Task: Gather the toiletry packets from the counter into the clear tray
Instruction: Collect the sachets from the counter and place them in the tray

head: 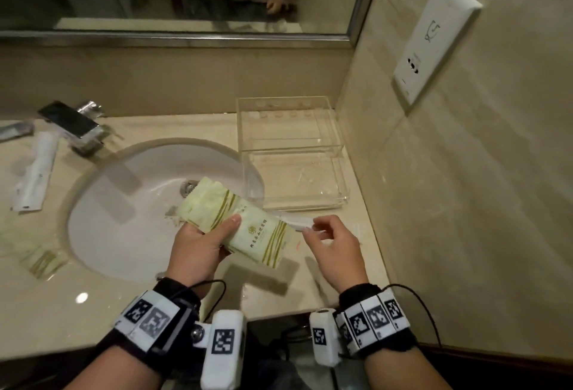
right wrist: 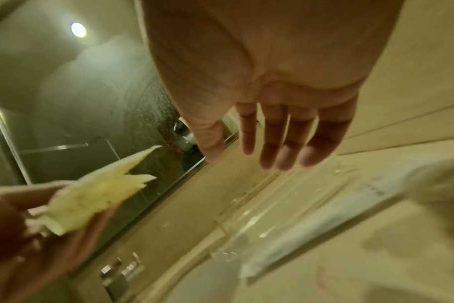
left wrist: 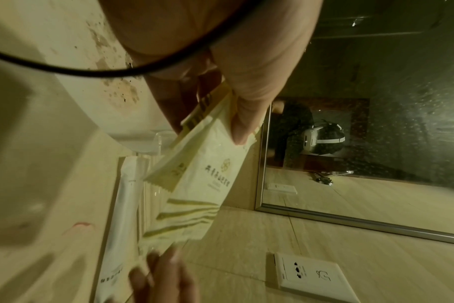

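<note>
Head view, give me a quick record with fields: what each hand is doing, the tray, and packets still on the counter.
left hand: grips a stack of green-striped packets above the sink's edge
right hand: fingers loosely curled, holds nothing, above a white packet lying in front of the tray
tray: clear, at the counter's right end by the wall, no packets inside
packets left of the sink: white sleeve; green-striped packet
faucet: behind the sink
</note>
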`<state>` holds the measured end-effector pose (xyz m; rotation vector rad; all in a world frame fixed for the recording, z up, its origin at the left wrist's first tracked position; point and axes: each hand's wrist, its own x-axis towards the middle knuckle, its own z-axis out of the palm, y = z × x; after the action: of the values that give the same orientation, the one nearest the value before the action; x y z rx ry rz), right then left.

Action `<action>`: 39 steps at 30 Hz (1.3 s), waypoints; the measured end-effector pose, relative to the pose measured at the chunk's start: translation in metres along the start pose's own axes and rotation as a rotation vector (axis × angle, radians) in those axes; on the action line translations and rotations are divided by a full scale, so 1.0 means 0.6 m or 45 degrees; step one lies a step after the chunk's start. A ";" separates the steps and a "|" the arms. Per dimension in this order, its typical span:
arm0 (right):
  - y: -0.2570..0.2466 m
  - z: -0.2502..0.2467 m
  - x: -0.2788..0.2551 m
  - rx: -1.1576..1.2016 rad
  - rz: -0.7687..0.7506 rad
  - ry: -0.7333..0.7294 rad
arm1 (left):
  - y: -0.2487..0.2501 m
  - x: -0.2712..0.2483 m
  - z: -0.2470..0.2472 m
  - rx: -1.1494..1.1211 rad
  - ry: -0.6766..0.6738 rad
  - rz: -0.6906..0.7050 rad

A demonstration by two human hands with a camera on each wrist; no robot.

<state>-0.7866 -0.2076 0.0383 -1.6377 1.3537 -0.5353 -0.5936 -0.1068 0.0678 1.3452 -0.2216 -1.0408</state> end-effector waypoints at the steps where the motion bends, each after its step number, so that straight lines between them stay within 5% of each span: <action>1: -0.018 0.007 0.004 0.125 0.015 -0.082 | -0.003 0.001 0.005 0.017 -0.006 -0.005; 6: -0.086 0.018 0.038 0.604 0.071 -0.326 | -0.006 0.016 0.028 0.007 0.008 -0.021; 13: -0.078 0.036 0.065 0.896 0.304 -0.713 | -0.007 0.046 0.040 -0.035 -0.017 -0.070; 28: -0.099 0.013 0.189 0.853 0.399 -0.373 | 0.001 0.162 0.116 -0.204 -0.118 -0.356; 33: -0.092 0.004 0.267 0.710 0.462 -0.397 | 0.011 0.205 0.105 0.014 -0.007 -0.215; 39: -0.060 0.011 0.358 0.353 0.496 -0.451 | 0.017 0.247 0.063 0.350 0.054 -0.272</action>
<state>-0.6974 -0.4054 0.0196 -1.1410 1.2261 -0.1780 -0.5311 -0.2400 0.0256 1.6656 -0.1971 -1.1899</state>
